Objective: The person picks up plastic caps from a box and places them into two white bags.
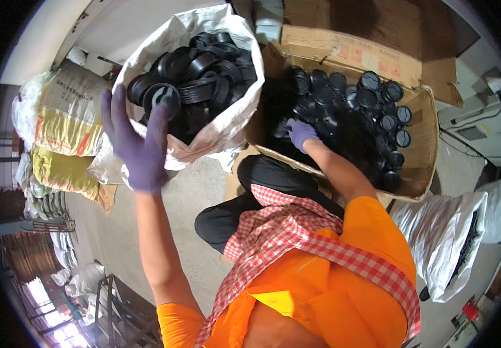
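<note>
- Left hand [137, 148]: held with fingers spread, at sack's [240, 126] near-left rim; black rings [197, 93] placed far-right of it; contact cannot be told.
- Right hand [301, 134]: lowered into box's [429, 139] near-left corner, nearer black caps [370, 81]; grip cannot be told.

sack [240, 122] left, carton [427, 142] right, parts [201, 69] inside

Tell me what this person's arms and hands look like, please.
The left hand and right hand wear close-fitting purple gloves that end around the wrists. The forearms are bare up to short, plain orange sleeves. I see no cables or clear markings on either arm.
</note>
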### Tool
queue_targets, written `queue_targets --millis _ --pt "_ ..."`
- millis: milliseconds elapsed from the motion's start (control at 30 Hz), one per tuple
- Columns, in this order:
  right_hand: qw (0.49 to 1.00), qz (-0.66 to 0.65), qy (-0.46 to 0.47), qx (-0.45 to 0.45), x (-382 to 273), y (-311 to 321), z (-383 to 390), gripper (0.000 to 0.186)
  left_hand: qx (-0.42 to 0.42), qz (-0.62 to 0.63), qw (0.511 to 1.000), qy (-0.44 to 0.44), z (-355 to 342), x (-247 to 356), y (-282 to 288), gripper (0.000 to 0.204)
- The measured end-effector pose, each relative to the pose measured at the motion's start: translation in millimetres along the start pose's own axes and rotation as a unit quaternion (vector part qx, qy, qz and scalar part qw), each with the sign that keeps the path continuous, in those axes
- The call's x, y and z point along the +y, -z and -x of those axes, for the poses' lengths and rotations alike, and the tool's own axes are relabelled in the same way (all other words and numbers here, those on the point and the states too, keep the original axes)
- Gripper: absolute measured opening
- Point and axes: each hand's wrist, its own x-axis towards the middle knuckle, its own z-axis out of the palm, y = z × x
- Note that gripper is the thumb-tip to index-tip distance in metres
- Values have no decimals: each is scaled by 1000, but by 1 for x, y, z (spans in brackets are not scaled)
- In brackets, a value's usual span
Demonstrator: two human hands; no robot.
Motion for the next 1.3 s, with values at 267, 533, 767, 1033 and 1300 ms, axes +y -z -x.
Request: queue_targets --millis 267,533,767,1033,1300 --pt "868 -137 461 122 -52 127 130 14 -192 527 641 524 143 72 -45 54" --pt "942 -134 281 -123 -82 102 169 38 -284 531 657 452 189 52 -37 40" --pt "693 -433 233 -526 -86 111 160 29 -368 541 635 411 161 50 3 33" --pt "648 -697 226 -208 -112 92 158 12 -225 687 401 563 198 71 -14 61" --pt "900 -340 15 274 -25 56 90 24 -329 190 925 25 145 107 -14 49"
